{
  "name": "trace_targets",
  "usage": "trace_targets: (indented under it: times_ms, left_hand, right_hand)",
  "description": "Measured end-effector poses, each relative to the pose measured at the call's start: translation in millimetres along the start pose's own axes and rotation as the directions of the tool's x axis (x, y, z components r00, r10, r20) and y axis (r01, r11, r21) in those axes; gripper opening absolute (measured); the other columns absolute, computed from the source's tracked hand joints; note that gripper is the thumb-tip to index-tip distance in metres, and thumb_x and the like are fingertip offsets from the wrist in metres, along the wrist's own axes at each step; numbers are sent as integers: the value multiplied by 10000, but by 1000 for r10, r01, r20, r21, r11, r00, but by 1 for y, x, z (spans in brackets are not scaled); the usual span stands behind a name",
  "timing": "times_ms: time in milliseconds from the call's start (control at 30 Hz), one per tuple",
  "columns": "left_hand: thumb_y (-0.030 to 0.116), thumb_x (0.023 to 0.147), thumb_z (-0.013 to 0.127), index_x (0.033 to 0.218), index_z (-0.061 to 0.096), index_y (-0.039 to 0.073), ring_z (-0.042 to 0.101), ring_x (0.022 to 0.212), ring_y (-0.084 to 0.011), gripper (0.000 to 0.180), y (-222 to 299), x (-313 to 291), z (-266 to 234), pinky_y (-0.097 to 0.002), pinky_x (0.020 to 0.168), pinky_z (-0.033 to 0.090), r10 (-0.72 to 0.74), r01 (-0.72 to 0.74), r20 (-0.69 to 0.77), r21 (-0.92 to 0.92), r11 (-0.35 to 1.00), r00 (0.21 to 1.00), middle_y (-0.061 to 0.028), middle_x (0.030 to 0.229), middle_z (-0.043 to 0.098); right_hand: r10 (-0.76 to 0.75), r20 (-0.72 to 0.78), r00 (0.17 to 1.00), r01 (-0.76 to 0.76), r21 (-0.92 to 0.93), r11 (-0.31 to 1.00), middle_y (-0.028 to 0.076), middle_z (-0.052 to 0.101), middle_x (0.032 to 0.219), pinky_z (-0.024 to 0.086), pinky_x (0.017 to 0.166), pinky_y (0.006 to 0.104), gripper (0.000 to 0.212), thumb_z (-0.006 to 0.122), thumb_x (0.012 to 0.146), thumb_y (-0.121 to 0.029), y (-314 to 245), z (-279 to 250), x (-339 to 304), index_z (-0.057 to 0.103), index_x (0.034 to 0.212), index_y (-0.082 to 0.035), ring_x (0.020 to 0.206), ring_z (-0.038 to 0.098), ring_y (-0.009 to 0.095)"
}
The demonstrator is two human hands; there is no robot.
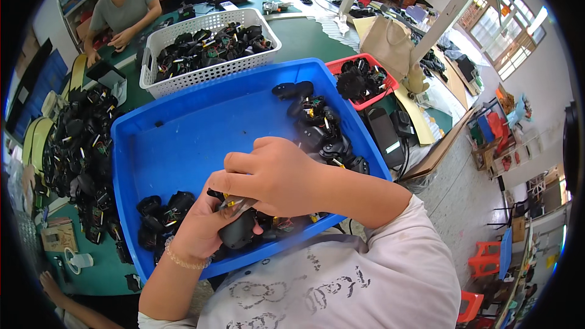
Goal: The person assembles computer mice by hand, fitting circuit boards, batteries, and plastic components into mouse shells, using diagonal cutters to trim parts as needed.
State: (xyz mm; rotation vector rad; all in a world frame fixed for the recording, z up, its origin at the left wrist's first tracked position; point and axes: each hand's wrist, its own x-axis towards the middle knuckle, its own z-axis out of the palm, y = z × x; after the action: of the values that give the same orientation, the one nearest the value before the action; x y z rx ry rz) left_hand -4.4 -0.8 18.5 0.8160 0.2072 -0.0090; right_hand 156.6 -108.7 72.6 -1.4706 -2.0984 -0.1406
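My left hand [202,222], with a beaded bracelet at the wrist, is closed round a rounded black plastic housing [237,231] over the near side of a blue tray [201,88]. Bent over the top of that housing, my right hand [274,173] has its fingers pinched together. A short greyish metal tool [239,207] shows beneath those fingers, beside a bit of yellow; its exact kind is hard to make out. Black housings with wires [164,216] lie in the tray's near left corner, and several more [320,122] line its right side.
Behind the tray stands a white perforated basket [210,70] full of black parts. A red basket [365,82] sits to its right. More parts are heaped [82,152] on the left. A person [125,9] works at the far left; another arm [58,295] reaches in at the lower left.
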Motion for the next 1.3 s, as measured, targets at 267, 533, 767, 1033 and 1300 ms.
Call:
trace_targets:
  times_ms: [267,533,767,1033,1300]
  left_hand:
    - [36,875,527,1348,300,88,629,884,-297,527,11,-9,9,-405,733,544,-45,45,28,20,999,999,-167,1170,522]
    - [165,893,563,1393,247,97,632,854,-370,595,4,-4,5,-401,699,527,-51,47,187,22,999,981,-176,1198,503]
    - [185,935,481,1397,218,177,629,832,-379,532,6,-4,10,-412,670,531,167,-162,124,-53,985,978,-181,1202,492]
    - [132,944,419,1287,326,154,614,838,-352,356,3,-2,9,-421,696,521,237,-242,-53,-134,961,970,-188,1159,524]
    - [265,943,434,1293,318,149,613,790,-314,386,4,-2,9,-411,692,524,209,-208,-74,17,978,975,-158,1097,536]
  right_hand:
    - [81,141,987,-90,57,994,2,561,807,381,520,308,387,657,667,-105,-1,-10,-4,553,1035,-163,623,548,218]
    - [182,207,961,-235,271,934,59,567,822,441,556,393,236,629,736,-115,-5,-3,-1,564,963,-113,628,573,301]
    - [126,-155,980,-100,168,981,34,544,835,433,512,340,270,700,664,-92,6,7,-3,557,893,-99,586,542,253]
    - [71,-136,988,-71,8,997,24,562,852,406,507,311,326,714,635,-108,4,14,-4,519,895,-78,555,520,224]
    - [148,-180,973,-133,93,987,17,568,797,401,519,332,297,696,651,-121,5,16,-4,520,888,-91,553,517,234]
